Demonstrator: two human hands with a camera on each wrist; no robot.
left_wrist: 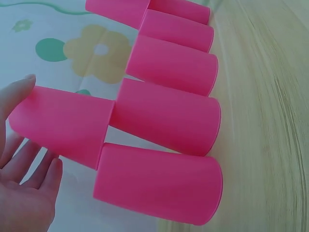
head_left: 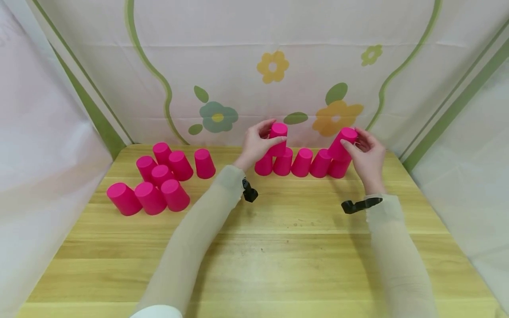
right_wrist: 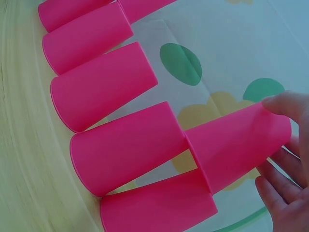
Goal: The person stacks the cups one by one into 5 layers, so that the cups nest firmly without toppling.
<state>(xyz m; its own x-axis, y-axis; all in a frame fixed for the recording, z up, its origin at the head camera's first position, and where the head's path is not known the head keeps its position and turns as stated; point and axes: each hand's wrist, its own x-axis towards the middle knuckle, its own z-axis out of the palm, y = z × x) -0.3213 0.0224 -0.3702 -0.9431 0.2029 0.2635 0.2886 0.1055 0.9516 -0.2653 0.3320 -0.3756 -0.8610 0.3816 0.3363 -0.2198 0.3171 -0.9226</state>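
Several pink cups stand upside down in a row, the middle one (head_left: 302, 162) between the two hands. At the row's left end, my left hand (head_left: 256, 145) holds an upside-down pink cup (left_wrist: 63, 123) between thumb and fingers. Its rim sits across the two leftmost row cups, bridging their bases. My right hand (head_left: 370, 161) grips another pink cup (right_wrist: 236, 145) the same way at the right end. That cup's rim meets the bases of the two rightmost row cups, and it leans slightly in the head view.
On the table's left side stands a group of several upside-down pink cups (head_left: 162, 176), with a single cup (head_left: 204, 164) just right of them. A flower-patterned cloth (head_left: 238, 79) hangs behind the wooden table (head_left: 258, 265). Each wrist wears a black camera mount (head_left: 249, 192).
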